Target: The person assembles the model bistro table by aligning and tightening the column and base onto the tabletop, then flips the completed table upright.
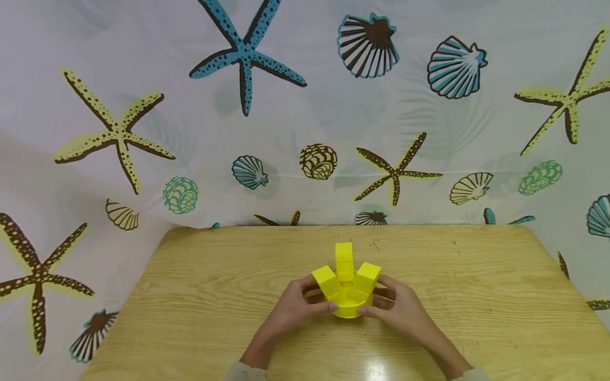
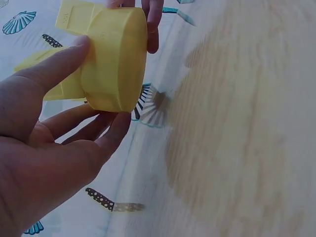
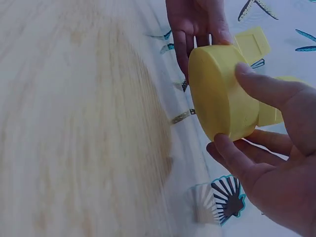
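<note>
A yellow plastic piece [image 1: 347, 311] is between my two hands near the middle of the table. It has a round, drum-like base and three blocky, square-ended prongs that flare upward and outward. My left hand [image 1: 294, 309] grips it from the left, thumb on the front of the base wall and fingers round the side. From the right, my right hand [image 1: 404, 311] holds it the same way. In the left wrist view the smooth base [image 2: 111, 59] shows side-on, fingertips at its bottom edge. The right wrist view shows the flat underside [image 3: 208, 94] tipped into sight.
A light wood-grain table [image 1: 214, 275] spreads beneath the hands. Behind it and at both sides hangs a white cloth [image 1: 286, 127] printed with starfish and shells, meeting the table's back edge.
</note>
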`<action>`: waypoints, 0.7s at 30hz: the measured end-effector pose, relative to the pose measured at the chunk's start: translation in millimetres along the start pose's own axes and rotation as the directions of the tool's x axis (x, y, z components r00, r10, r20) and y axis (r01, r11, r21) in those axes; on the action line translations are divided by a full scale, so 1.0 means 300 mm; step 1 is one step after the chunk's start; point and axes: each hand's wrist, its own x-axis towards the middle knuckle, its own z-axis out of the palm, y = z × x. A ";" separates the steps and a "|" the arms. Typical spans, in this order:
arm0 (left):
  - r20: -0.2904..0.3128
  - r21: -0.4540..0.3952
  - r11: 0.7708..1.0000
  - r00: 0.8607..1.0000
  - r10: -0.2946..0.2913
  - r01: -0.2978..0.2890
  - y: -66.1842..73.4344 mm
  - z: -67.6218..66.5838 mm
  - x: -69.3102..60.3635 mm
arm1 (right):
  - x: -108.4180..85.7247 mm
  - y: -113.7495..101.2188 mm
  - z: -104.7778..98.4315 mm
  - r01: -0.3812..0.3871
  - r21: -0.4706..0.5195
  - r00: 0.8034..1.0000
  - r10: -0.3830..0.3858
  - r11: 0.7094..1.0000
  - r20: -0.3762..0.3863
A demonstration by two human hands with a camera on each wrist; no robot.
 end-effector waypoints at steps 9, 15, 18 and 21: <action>-0.066 -0.043 0.999 0.998 0.021 -0.024 0.026 0.035 -0.005 | -0.040 0.010 0.000 0.051 -0.091 0.988 -0.064 0.995 -0.141; -0.030 -0.156 0.986 0.998 0.048 -0.053 0.030 0.030 -0.017 | -0.051 -0.003 0.004 0.132 -0.112 0.961 -0.155 0.985 -0.228; -0.026 -0.167 0.984 0.998 0.057 -0.060 0.036 0.029 -0.022 | -0.056 -0.008 0.005 0.184 -0.071 0.950 -0.196 0.980 -0.244; -0.056 -0.145 0.987 0.996 0.063 -0.070 0.042 0.034 -0.027 | -0.057 -0.014 0.009 0.208 -0.018 0.943 -0.206 0.978 -0.260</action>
